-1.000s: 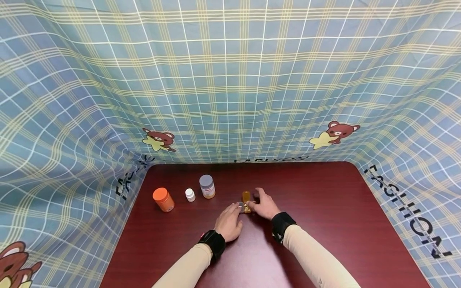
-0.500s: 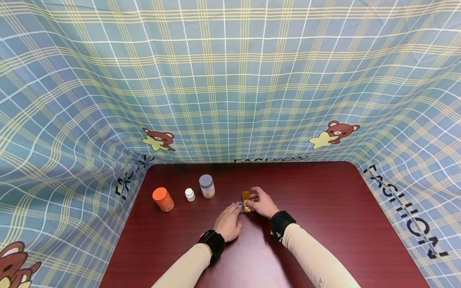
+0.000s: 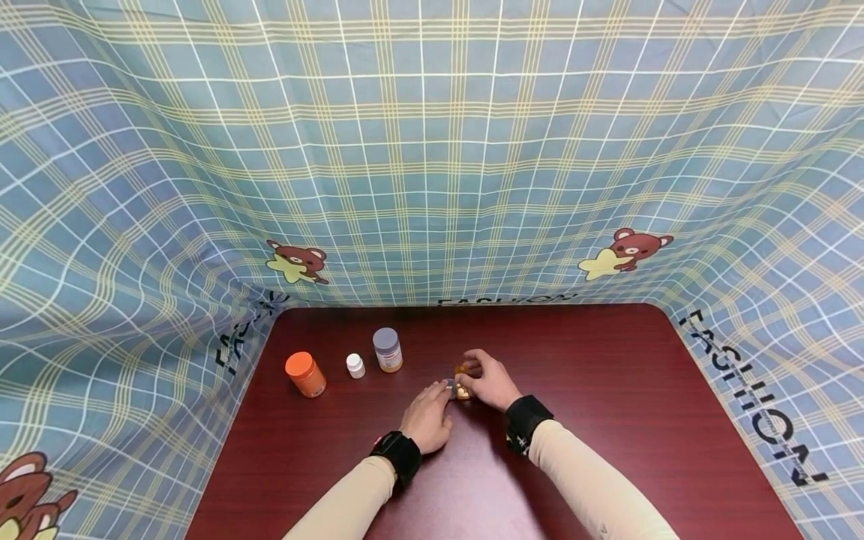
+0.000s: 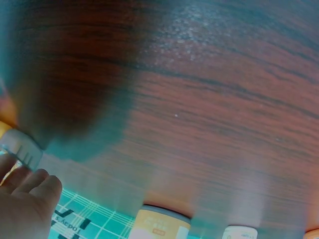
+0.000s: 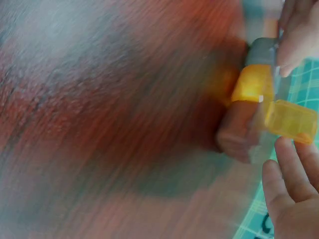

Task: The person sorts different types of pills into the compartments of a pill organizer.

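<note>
A small pill box (image 3: 462,392) with grey, yellow and brown sections lies on the table between both hands. Its see-through yellow lid (image 5: 291,121) is raised on the far side, and pale pieces show in the section below. Fingers of my left hand (image 3: 427,420) rest on the grey end (image 5: 261,52), its thumb held apart from the box. My right hand (image 3: 493,384) reaches from the right. In the right wrist view its extended fingers (image 5: 291,167) are at the lid's edge; the thumb is hidden there. The brown section (image 5: 238,130) is mostly covered in the head view.
Left of the box stand a grey-capped bottle (image 3: 388,351), a small white bottle (image 3: 355,366) and an orange-lidded bottle (image 3: 307,375). A plaid cloth (image 3: 445,187) hangs around the dark red table (image 3: 607,375) at the back and sides.
My right hand has shifted a little left and its fingers have come to the yellow lid, which shows less from above now. My left hand has stayed in place.
</note>
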The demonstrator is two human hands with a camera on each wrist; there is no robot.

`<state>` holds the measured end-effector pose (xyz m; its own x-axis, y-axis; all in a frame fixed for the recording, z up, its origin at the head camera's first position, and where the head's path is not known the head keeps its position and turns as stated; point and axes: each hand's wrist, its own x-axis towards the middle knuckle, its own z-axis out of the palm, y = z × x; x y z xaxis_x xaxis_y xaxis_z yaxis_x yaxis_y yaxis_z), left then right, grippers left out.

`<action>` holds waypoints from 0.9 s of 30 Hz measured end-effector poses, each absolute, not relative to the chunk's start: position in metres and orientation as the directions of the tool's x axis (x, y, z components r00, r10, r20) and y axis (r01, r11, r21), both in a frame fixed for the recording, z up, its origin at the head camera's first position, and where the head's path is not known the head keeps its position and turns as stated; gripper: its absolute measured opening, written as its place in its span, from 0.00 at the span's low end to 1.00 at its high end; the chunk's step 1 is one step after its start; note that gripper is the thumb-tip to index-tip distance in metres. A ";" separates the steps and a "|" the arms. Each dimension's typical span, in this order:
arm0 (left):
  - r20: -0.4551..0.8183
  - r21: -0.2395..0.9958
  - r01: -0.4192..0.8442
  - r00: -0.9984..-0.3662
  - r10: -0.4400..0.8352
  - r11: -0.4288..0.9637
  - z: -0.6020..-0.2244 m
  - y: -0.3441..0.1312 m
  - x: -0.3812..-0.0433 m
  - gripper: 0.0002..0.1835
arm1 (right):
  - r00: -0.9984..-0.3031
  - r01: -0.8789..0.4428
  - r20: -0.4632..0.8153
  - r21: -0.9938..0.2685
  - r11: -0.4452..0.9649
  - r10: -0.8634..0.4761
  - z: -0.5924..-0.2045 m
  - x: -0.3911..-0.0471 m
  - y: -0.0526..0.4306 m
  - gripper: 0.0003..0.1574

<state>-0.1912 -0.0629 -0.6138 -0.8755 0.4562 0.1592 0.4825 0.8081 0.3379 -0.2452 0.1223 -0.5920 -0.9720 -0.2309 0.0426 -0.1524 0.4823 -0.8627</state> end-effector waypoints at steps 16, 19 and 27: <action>0.152 0.321 0.481 -0.876 0.457 0.816 -0.612 -0.063 -0.190 0.28 | -0.916 -0.374 0.166 -0.679 0.631 -0.365 -0.592 -0.225 0.124 0.25; 0.153 0.317 0.484 -0.875 0.460 0.816 -0.612 -0.064 -0.190 0.27 | -0.914 -0.389 0.186 -0.648 0.655 -0.359 -0.596 -0.220 0.123 0.23; 0.160 0.302 0.499 -0.866 0.473 0.812 -0.613 -0.063 -0.191 0.28 | -0.896 -0.442 0.241 -0.546 0.711 -0.372 -0.606 -0.208 0.125 0.18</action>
